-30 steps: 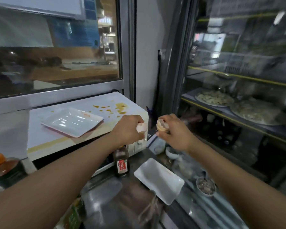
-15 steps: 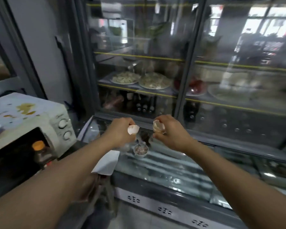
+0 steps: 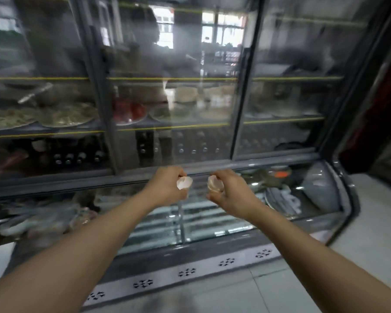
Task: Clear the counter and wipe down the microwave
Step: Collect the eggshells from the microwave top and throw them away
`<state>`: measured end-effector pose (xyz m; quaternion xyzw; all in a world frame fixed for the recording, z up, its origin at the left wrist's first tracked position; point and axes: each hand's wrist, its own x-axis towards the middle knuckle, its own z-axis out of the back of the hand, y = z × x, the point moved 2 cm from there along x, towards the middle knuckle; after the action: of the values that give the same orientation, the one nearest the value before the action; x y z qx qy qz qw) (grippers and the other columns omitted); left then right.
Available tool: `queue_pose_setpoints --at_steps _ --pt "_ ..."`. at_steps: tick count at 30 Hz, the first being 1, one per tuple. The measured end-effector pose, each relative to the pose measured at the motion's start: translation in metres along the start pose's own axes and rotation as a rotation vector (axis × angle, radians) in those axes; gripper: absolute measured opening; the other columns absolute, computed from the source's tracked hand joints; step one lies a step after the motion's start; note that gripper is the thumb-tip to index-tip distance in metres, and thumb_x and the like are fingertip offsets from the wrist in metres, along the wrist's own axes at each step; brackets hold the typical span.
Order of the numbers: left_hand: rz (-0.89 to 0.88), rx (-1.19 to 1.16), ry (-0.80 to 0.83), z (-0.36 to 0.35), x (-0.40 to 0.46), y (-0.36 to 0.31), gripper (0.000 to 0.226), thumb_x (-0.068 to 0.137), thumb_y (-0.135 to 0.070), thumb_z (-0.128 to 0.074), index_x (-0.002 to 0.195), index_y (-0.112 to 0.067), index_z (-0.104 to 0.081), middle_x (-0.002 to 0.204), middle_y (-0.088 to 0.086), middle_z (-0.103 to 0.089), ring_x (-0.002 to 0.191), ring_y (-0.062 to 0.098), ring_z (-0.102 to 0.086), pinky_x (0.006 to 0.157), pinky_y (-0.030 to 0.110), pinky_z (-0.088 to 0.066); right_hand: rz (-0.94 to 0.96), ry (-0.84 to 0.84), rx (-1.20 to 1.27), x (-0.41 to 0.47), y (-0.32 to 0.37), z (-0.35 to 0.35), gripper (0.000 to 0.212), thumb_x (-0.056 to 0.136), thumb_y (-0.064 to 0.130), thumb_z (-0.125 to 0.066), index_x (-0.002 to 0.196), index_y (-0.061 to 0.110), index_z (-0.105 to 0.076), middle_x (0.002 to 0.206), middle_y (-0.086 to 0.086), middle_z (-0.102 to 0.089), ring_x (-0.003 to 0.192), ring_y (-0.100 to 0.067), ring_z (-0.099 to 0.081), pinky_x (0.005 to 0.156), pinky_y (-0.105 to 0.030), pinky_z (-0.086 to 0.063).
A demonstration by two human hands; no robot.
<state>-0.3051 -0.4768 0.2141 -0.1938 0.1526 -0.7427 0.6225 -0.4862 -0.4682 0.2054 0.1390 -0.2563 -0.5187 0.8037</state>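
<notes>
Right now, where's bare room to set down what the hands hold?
Bare: the pale floor right of the display fridge, and the tiled strip in front of its vented base. Crowded: shelves behind glass are packed with plates and bottles. Left hand and right hand each grip an eggshell piece.

We hold both hands out before the display fridge (image 3: 190,98), the left hand (image 3: 167,188) just left of the right hand (image 3: 229,195), each gripping an eggshell half (image 3: 184,182) (image 3: 213,184). Inside the fridge, plates (image 3: 63,118) sit on the middle shelf, bottles (image 3: 77,154) below them. A chest case (image 3: 291,195) lies under the hands.
</notes>
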Motion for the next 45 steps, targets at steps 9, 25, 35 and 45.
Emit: queue_pose_setpoints --at_steps 9,25,35,45 --pt "-0.273 -0.034 0.156 -0.144 0.010 -0.229 0.042 0.071 -0.021 -0.074 0.111 -0.016 -0.063 0.109 0.005 -0.067 0.098 0.021 -0.060 0.073 0.021 -0.040 -0.306 -0.102 -0.074 -0.155 -0.171 0.138 0.044 0.080 0.024 -0.071 0.117 0.005 -0.055 0.115 -0.012 -0.056 0.106 -0.027 -0.053 0.084 -0.029 -0.039" --pt "-0.612 -0.060 0.403 -0.315 0.038 -0.497 0.038 0.073 -0.024 -0.075 0.109 -0.022 -0.061 0.107 -0.004 -0.063 0.090 0.012 -0.053 0.069 0.023 -0.038 -0.743 -0.319 -0.149 -0.336 -0.361 0.291 0.036 0.080 0.025 -0.068 0.112 0.012 -0.059 0.113 -0.007 -0.056 0.098 -0.021 -0.053 0.076 -0.023 -0.034" --pt "-0.772 -0.077 0.469 -0.393 0.162 -0.615 0.042 0.073 -0.027 -0.075 0.113 -0.020 -0.061 0.109 -0.003 -0.064 0.093 0.013 -0.056 0.076 0.027 -0.045 -0.883 -0.386 -0.189 -0.307 -0.494 0.360 0.039 0.080 0.025 -0.069 0.115 0.014 -0.058 0.116 -0.006 -0.055 0.099 -0.020 -0.053 0.080 -0.025 -0.039" --pt "-0.830 -0.081 0.513 -0.454 0.266 -0.727 0.040 0.072 -0.026 -0.078 0.108 -0.019 -0.061 0.107 0.000 -0.063 0.093 0.015 -0.055 0.076 0.025 -0.043 -0.946 -0.473 -0.164 -0.288 -0.610 0.434 0.042 0.081 0.026 -0.070 0.118 0.015 -0.055 0.116 -0.004 -0.054 0.100 -0.018 -0.052 0.082 -0.025 -0.041"
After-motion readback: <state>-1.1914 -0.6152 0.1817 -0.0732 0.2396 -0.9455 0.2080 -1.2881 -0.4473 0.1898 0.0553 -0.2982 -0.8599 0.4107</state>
